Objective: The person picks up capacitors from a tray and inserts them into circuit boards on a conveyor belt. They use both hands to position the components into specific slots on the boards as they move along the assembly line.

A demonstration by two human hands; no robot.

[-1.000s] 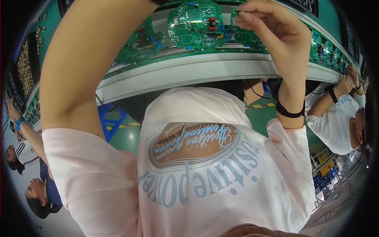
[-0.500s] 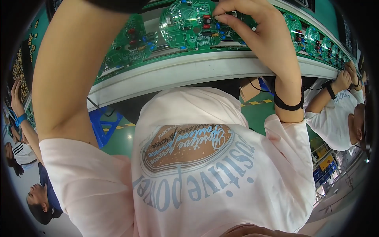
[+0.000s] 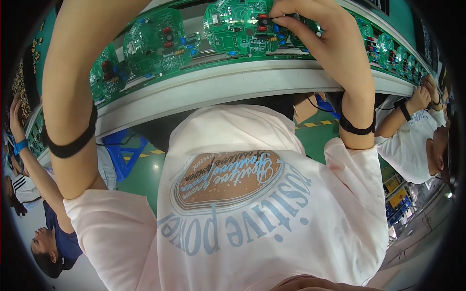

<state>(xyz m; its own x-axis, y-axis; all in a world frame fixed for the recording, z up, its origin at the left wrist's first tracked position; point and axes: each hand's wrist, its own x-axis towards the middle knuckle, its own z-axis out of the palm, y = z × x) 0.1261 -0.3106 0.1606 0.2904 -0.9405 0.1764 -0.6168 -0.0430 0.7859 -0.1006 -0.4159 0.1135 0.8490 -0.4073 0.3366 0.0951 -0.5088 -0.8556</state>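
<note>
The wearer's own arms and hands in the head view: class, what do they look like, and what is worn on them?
Short, loose, pale pinkish-white sleeves: the left sleeve and right sleeve show no print. A plain black band circles each arm: left band, right band. The right hand wears no glove. The left hand is out of view.

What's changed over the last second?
The bare right hand moved left, now beside small red cylindrical components on the middle green circuit board; any grip is unclear. The bare left forearm swung left, uncovering more of the left-side boards. The middle board looks unchanged.
</note>
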